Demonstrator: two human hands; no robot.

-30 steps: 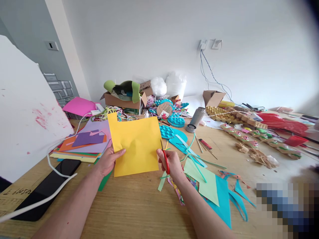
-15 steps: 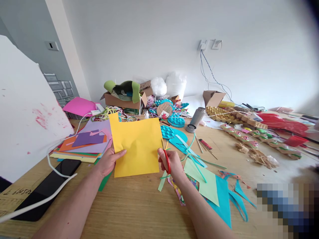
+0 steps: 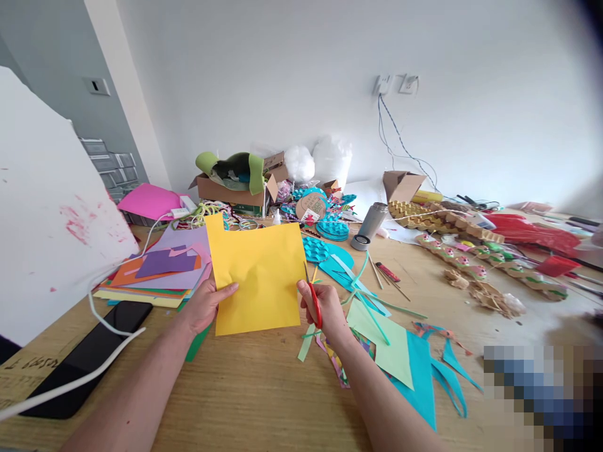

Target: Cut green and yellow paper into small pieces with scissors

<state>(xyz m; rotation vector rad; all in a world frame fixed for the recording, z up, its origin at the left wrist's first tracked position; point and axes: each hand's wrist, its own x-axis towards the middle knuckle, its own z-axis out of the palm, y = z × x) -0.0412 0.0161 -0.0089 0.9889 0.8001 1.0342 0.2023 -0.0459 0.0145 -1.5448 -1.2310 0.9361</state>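
Note:
A sheet of yellow paper (image 3: 259,276) is held up above the table, with a piece missing along its top edge so that a narrow tab stands at the upper left. My left hand (image 3: 207,304) grips its left edge, thumb on the front face and fingers behind. Red-handled scissors (image 3: 315,306) are in my right hand (image 3: 325,307), their blades pointing up beside the sheet's right edge. The right thumb is at that edge; whether the blades touch the paper I cannot tell.
Coloured paper sheets (image 3: 160,267) and a black phone (image 3: 89,358) lie to the left. Pale green paper (image 3: 384,351), blue paper (image 3: 421,370) and scraps lie right. A metal flask (image 3: 372,225) stands behind, near egg-carton strips (image 3: 433,220) and a cardboard box (image 3: 230,191).
Almost nothing differs. Both hands, the yellow paper and the scissors keep their places, while the view shifts very slightly.

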